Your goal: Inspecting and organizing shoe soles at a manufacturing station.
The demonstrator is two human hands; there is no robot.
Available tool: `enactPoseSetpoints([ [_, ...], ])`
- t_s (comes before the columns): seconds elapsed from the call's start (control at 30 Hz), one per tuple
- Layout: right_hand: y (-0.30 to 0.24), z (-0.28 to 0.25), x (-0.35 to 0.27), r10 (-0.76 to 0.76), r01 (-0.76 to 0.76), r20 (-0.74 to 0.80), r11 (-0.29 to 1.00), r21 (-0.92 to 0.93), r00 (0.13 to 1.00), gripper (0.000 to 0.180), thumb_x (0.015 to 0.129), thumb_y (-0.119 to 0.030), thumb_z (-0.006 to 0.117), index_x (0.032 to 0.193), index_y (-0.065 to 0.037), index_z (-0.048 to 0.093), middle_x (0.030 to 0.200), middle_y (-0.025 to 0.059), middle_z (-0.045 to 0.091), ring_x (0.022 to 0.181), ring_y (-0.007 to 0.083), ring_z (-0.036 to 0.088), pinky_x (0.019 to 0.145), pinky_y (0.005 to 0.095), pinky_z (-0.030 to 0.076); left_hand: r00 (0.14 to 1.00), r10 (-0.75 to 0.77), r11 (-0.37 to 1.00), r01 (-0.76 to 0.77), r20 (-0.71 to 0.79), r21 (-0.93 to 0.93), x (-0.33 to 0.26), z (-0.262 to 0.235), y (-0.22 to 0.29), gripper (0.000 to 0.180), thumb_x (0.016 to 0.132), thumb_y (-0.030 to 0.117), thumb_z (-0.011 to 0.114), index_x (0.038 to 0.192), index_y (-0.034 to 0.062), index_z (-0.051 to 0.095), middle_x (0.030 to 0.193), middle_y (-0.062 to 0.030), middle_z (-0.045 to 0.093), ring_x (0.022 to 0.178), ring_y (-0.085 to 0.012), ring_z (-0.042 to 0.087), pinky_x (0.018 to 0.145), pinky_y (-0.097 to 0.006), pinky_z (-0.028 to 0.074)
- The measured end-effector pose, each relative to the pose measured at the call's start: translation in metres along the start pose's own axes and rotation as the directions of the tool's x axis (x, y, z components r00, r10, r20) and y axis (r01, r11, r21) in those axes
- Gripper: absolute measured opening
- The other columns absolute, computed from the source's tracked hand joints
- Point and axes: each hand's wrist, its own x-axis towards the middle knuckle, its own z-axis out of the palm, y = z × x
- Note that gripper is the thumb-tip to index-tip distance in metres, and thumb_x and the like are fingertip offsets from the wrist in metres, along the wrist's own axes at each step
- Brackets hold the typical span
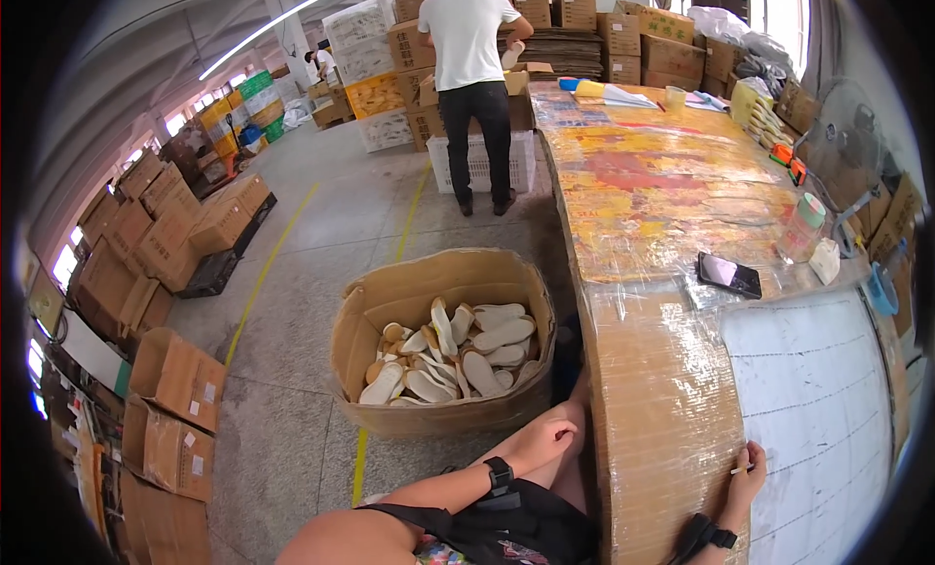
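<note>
My left hand [543, 436] rests on my thigh beside the table edge, its fingers curled with nothing in them. A black watch sits on that wrist. My right hand [747, 475] lies on the white ruled sheet [818, 399] at the table's near end and grips a thin pen [742, 469]. A black band is on the right wrist. A big cardboard box [390, 302] full of pale shoe insoles [458, 356] stands on the floor just left of my left hand.
The table [662, 195] is cardboard wrapped in clear film. It carries a black phone [729, 274], a clear jar with a green lid [803, 226] and papers at the far end. A person in a white shirt [471, 88] stands by a white crate. Stacked cartons [161, 224] line the left.
</note>
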Motion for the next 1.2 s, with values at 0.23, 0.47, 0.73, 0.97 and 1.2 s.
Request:
enactPoseSetpoints([
  [0.23,0.012,-0.004,0.002,0.02,-0.018,0.026,0.997,-0.069,0.999,0.023,0.081,-0.006,0.051,0.102,0.004,0.052,0.095,0.0122,0.058,0.088,0.0186,0.054,0.079,0.028,0.041,0.999,0.037,0.999,-0.037,-0.018,-0.013,-0.005,0.001,-0.005,0.013,0.076,0.012,0.054,0.085,0.0056,0.06,0.073,-0.0086,0.059,0.061,-0.0193,0.054,0.055,-0.028,0.043],
  [0.47,0.024,-0.006,0.006,-0.005,0.008,0.056,0.999,-0.045,0.998,0.023,0.081,-0.006,0.051,0.102,0.003,0.052,0.095,0.0119,0.058,0.087,0.018,0.053,0.079,0.028,0.041,0.994,0.099,0.995,-0.099,-0.054,0.003,-0.005,0.006,-0.011,0.013,0.076,0.011,0.053,0.085,0.0039,0.06,0.073,-0.0092,0.059,0.061,-0.0198,0.054,0.055,-0.028,0.042],
  [0.73,0.025,-0.006,0.007,-0.054,0.057,0.077,0.998,-0.04,0.996,0.022,0.083,-0.006,0.049,0.102,0.005,0.051,0.093,0.0115,0.057,0.086,0.0171,0.053,0.078,0.0263,0.041,0.979,0.197,0.98,-0.196,-0.05,0.02,-0.004,0.006,-0.013,0.013,0.076,0.01,0.053,0.086,0.0035,0.059,0.076,-0.0098,0.058,0.065,-0.0224,0.054,0.058,-0.029,0.042],
  [0.97,0.027,-0.01,0.007,-0.004,0.008,0.136,1.0,-0.027,0.991,0.024,0.084,-0.007,0.048,0.104,0.005,0.05,0.095,0.0128,0.056,0.088,0.0173,0.052,0.079,0.0271,0.04,0.99,0.137,0.991,-0.136,-0.017,0.006,-0.007,0.004,-0.008,0.013,0.076,0.009,0.052,0.085,0.0031,0.059,0.077,-0.0102,0.058,0.068,-0.0233,0.055,0.06,-0.029,0.043],
  [1.2,0.022,-0.005,0.005,0.015,-0.015,0.005,1.0,0.007,1.0,0.029,0.083,-0.011,0.051,0.108,0.004,0.047,0.101,0.0144,0.055,0.088,0.0174,0.051,0.079,0.027,0.04,0.992,0.119,0.993,-0.12,-0.043,-0.014,-0.007,0.008,-0.013,0.013,0.075,0.01,0.053,0.084,0.0034,0.059,0.075,-0.01,0.059,0.066,-0.023,0.055,0.059,-0.029,0.043],
])
